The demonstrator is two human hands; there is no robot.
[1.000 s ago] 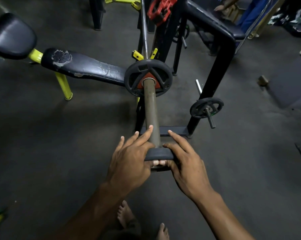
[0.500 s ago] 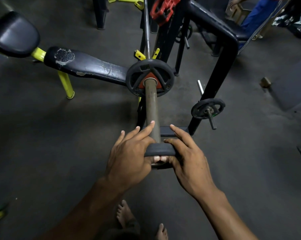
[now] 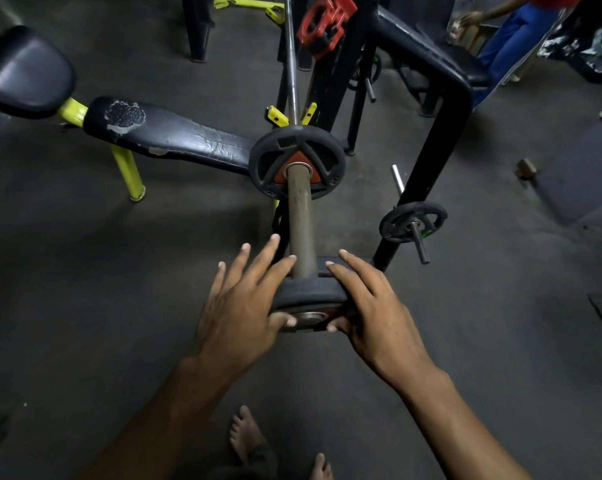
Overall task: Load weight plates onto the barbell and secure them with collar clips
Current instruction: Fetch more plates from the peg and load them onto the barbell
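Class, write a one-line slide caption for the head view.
Both hands, left and right, hold a weight plate at the barbell sleeve's end.

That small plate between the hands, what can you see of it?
The plate is a small black disc, rubbery-looking, with a reddish face and metal hub toward the camera. It sits on the near end of the bar, seen nearly edge-on. The left hand and right hand grip its sides, thumbs on its face.

Nothing legible is showing anywhere: the small raised marks on the far weight plate point(image 3: 296, 163) are staying too blurred to read.
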